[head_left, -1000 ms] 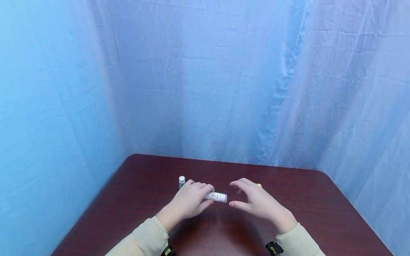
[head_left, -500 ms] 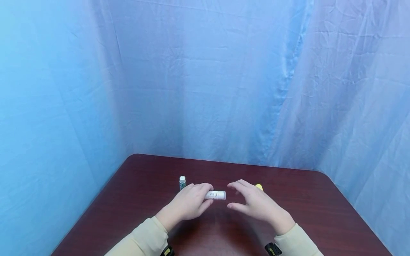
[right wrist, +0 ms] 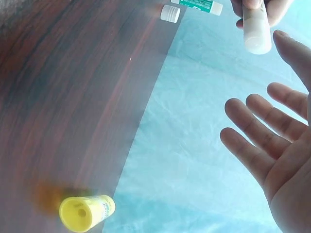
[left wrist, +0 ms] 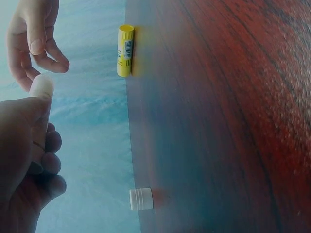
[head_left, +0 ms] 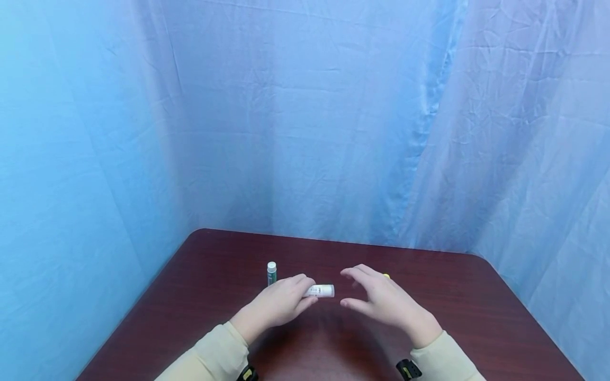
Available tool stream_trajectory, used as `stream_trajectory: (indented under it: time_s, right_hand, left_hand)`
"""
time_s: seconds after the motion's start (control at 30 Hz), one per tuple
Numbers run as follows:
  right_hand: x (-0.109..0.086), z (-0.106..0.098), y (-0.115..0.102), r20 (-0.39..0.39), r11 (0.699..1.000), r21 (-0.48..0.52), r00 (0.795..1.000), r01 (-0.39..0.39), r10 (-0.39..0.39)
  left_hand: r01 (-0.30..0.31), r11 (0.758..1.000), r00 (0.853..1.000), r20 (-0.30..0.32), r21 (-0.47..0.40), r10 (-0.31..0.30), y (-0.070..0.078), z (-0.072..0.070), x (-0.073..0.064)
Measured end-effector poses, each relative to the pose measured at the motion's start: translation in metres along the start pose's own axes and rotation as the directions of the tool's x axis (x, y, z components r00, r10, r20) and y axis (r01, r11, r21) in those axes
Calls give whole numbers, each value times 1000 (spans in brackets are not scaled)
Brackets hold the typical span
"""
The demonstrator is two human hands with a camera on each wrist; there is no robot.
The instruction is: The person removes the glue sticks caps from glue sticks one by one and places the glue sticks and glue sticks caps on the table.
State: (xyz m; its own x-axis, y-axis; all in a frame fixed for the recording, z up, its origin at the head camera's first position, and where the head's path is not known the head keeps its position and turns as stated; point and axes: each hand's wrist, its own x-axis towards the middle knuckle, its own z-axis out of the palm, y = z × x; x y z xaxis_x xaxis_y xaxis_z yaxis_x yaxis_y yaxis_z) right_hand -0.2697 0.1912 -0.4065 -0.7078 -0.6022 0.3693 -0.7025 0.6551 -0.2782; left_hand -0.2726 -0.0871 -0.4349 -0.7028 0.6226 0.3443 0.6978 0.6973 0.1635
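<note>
My left hand (head_left: 281, 301) grips a white glue stick (head_left: 321, 290) with printing on its side, thumb and fingers curled round it. The stick lies sideways above the table, its pale end pointing towards my right hand (head_left: 383, 301). That hand is held apart from the stick, fingers spread and thumb below, with nothing in it. In the right wrist view its palm and straight fingers show plainly, with the end of the white glue stick near the thumb tip. Part of the stick is hidden inside the left hand.
A green glue stick (head_left: 271, 273) with a white top stands behind my left hand. The yellow glue stick (left wrist: 125, 51) stands beyond my right hand, mostly hidden in the head view. A small ridged white cap (right wrist: 170, 13) sits on the dark red table (head_left: 229, 248). Blue curtains surround it.
The white glue stick has turned from slightly tilted to nearly level, and its end has shifted a little left. My right hand moved slightly left, then back.
</note>
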Motion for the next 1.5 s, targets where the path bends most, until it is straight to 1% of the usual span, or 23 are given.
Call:
stream_trajectory:
  time_s: [0.13,0.27,0.4,0.5,0.57,0.73,0.93,1.07,1.2,1.5]
  right_hand:
    - [0,-2,-1,-14,1000,7,1000,9,-9]
    - [1,-4,-2,-33,1000,0,999,24,-24]
    - [2,-7,-3,-64,998,-26,996,64,-65]
    - [4,-9,-3,-76,993,-68,992,100,-105]
    - [6,-9,-4,-70,986,-109,989,125,-133]
    - [10,-4,-6,-21,963,-197,982,182,-190]
    - [14,6,-8,24,952,-210,975,221,-221]
    - [16,12,-9,33,947,-209,969,245,-244]
    - [16,18,-9,43,949,-192,969,249,-245]
    - [14,29,-6,82,970,-142,978,199,-189]
  left_hand:
    - [-6,1000,1000,20,-1,6,0,0,0]
    - [4,1000,999,34,-3,-4,0,0,0]
    - [8,1000,999,43,-7,-8,-1,1,1]
    - [-1,1000,999,47,-3,1,-1,1,1]
    - [-5,1000,999,53,-2,5,-1,0,2]
    - [-4,1000,997,72,-11,5,0,0,3]
    - [-4,1000,997,78,-12,5,1,1,3]
    - [-1,1000,996,84,-20,3,2,1,3]
    - [-9,1000,997,80,-23,11,2,0,3]
    - [-56,998,997,53,-3,56,3,2,2]
